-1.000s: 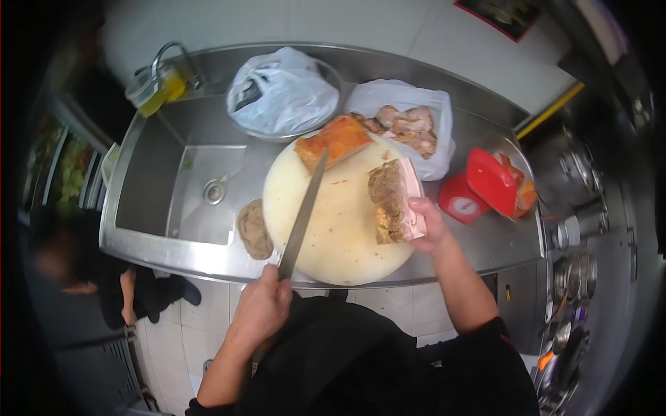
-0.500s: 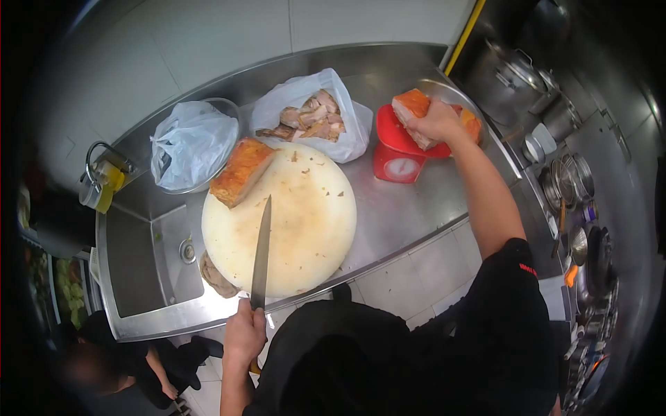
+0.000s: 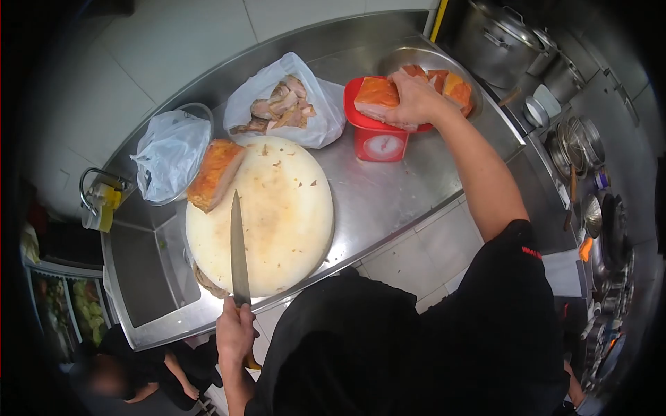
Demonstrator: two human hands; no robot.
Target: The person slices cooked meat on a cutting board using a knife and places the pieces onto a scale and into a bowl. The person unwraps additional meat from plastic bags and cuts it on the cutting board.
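Note:
My left hand is closed around the handle of a long knife, whose blade lies over the round white chopping board. My right hand grips a piece of roast pork with an orange-brown skin. That piece is on the tray of the red kitchen scale, with my fingers over its right end. On the board's upper left edge sits a larger slab of roast pork. Behind my right hand, more roast pork lies in a metal bowl.
An open plastic bag of cut meat stands behind the board. Left of it, another plastic bag sits in a bowl. The sink is at left; pots stand at right. Another person is at lower left.
My right hand has lowered the piece of roast pork onto the scale's tray. My left hand still holds the knife over the board. The whole view has shifted a little.

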